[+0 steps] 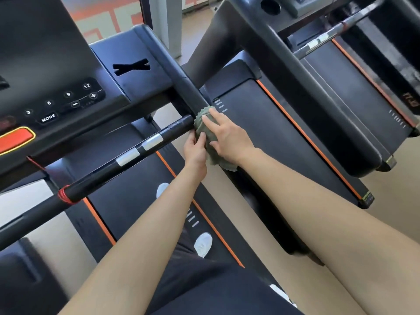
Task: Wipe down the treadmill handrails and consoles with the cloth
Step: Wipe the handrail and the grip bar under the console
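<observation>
A person wipes a treadmill with a green cloth, which is bunched over the joint where the front grip bar meets the side handrail, just off the lower right corner of the console. The left hand grips the cloth's lower left edge, fingers curled round it. The right hand lies flat on top, fingers straight and slightly spread, pressing the fabric down. White shoes stand on the belt below (a neighbouring treadmill sits to the right).
</observation>
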Demonstrator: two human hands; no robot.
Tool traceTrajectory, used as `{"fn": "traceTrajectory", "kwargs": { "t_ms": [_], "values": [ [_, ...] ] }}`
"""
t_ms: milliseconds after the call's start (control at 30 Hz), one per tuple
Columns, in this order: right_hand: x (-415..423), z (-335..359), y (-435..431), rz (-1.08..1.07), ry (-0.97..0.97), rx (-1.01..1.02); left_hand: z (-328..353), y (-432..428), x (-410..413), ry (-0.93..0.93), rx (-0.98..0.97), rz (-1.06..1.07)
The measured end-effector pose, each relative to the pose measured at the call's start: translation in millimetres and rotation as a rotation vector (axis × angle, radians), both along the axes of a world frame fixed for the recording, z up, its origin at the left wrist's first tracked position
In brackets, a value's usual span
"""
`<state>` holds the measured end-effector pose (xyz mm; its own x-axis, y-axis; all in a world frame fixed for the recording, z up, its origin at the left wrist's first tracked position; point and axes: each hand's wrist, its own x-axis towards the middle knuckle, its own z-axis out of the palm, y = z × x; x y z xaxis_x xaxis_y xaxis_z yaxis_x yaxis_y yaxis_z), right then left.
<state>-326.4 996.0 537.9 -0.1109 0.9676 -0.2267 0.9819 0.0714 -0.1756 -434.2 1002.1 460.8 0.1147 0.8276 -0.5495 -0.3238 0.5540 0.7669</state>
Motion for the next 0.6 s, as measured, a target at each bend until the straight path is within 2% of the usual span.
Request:
{"fn": "traceTrajectory", "kwargs": {
  "t_ms": [233,467,600],
  "values": [
    [20,-9,-30,-0.011,0.072,0.008,-3,-27,5,-0.062,-0.023,-0.015],
    [51,-19,-114,-0.077,0.176,0.058,-17,-96,19,-0.089,-0.087,-0.143],
    [68,-28,-172,-0.099,0.194,0.154,-17,-135,28,-0.083,-0.056,-0.243]
  ]
}}
